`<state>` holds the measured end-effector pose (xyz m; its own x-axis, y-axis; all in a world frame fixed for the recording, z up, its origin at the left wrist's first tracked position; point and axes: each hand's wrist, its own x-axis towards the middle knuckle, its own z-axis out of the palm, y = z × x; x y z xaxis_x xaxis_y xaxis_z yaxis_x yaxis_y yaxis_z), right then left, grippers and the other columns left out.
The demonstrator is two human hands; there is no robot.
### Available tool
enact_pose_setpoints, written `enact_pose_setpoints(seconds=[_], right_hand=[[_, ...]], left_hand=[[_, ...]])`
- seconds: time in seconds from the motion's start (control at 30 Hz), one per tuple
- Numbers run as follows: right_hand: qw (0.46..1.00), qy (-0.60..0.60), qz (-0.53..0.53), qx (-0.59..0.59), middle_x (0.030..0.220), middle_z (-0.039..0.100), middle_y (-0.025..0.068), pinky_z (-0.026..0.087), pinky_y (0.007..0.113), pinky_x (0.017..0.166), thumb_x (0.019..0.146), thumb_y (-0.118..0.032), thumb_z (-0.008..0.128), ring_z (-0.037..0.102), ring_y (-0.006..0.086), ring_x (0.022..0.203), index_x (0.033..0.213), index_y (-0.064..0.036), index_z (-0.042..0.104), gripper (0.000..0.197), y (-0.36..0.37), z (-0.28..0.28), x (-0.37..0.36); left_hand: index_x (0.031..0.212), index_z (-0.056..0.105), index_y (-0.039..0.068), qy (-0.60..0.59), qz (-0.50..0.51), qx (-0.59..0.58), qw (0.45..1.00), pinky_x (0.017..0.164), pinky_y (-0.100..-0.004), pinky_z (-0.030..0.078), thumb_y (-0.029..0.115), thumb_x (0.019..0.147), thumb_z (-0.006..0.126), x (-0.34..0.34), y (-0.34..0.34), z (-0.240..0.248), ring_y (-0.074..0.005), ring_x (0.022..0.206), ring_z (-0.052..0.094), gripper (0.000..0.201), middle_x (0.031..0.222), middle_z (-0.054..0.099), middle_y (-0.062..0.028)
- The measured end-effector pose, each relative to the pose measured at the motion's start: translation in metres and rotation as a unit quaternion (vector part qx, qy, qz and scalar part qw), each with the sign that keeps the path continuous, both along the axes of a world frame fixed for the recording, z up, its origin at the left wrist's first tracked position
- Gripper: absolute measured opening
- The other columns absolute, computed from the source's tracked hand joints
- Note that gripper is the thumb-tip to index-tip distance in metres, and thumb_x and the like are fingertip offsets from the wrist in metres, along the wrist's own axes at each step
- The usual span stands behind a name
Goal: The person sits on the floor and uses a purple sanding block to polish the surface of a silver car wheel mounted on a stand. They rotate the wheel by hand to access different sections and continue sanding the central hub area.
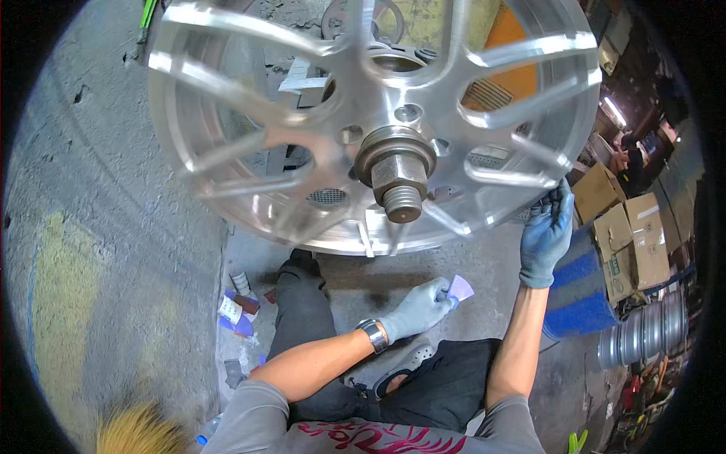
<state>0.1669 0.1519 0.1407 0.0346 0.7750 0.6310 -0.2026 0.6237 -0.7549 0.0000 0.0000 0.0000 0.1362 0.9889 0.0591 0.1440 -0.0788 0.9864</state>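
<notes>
The wheel [386, 113] sits at the far middle, clamped on a threaded shaft [402, 206] by a nut [398, 172] and collar. Its spokes smear while the nut looks sharp, so it is probably spinning.

The right hand [547, 236], gloved, is at the near right of the rim, fingers stretched and close together. Fingertips reach the rim's edge; whether they grip it or only brush it, I cannot tell. The left hand [418, 309], also gloved, is closed on a purple sheet [460, 288], low and apart from the wheel.

The main danger would be at the right hand: with the wheel turning, a spoke could strike the fingers, or loose glove fabric could snag and drag the hand in. The watch [373, 336] could catch likewise if the left arm came up among the spokes. A nut that is less than tight could let the wheel wobble or shift on its shaft; its tightness does not show. The left leg [306, 310] reaches beneath the near rim, so a dropped wheel might land there. Pressed unevenly, the sheet, if abrasive, could score the bright metal.
</notes>
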Motion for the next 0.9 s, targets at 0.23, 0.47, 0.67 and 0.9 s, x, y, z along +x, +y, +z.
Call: enact_pose_setpoints(seconds=[0.23,0.47,0.67,0.9], right_hand=[[0.998,0.063,0.018,0.014,0.138,0.053,0.017,0.041,0.035,0.11,0.112,-0.031,0.029,0.051,0.0225,0.129,0.142,0.0095,0.043,0.052,-0.009,0.016,-0.017],[1.0,0.001,-0.022,0.004,0.135,0.055,0.0122,0.044,0.034,0.105,0.111,-0.023,0.036,0.055,0.0195,0.119,0.144,0.0052,0.044,0.044,-0.005,-0.015,-0.004],[0.981,-0.139,-0.125,0.046,0.131,0.058,0.0114,0.049,0.031,0.098,0.109,-0.014,0.043,0.058,0.0189,0.114,0.143,0.001,0.045,0.038,-0.013,-0.025,-0.011],[0.997,0.005,0.021,-0.08,0.127,0.06,0.0144,0.051,0.035,0.094,0.11,-0.032,0.038,0.061,0.0226,0.11,0.135,-0.001,0.052,0.042,-0.004,-0.033,-0.001]], left_hand=[[0.103,0.06,0.001,-0.007,0.0,-0.005,1.0,0.073,-0.0368,0.049,0.023,0.094,0.064,-0.002,-0.002,0.003,-0.0197,0.073,0.056,0.024,0.08,0.061,-0.0109],[0.1,0.058,0.0,0.003,-0.012,-0.017,1.0,0.077,-0.0417,0.048,0.024,0.093,0.062,-0.003,-0.003,0.004,-0.0311,0.078,0.061,0.026,0.088,0.064,-0.0189],[0.1,0.057,0.0,0.003,-0.014,-0.016,1.0,0.078,-0.0433,0.048,0.025,0.093,0.062,-0.006,-0.004,0.003,-0.0338,0.082,0.063,0.026,0.091,0.064,-0.0218],[0.105,0.059,0.001,0.013,-0.001,0.02,1.0,0.074,-0.0375,0.049,0.022,0.095,0.062,-0.001,-0.002,0.0,-0.02,0.072,0.057,0.024,0.08,0.061,-0.0112]])
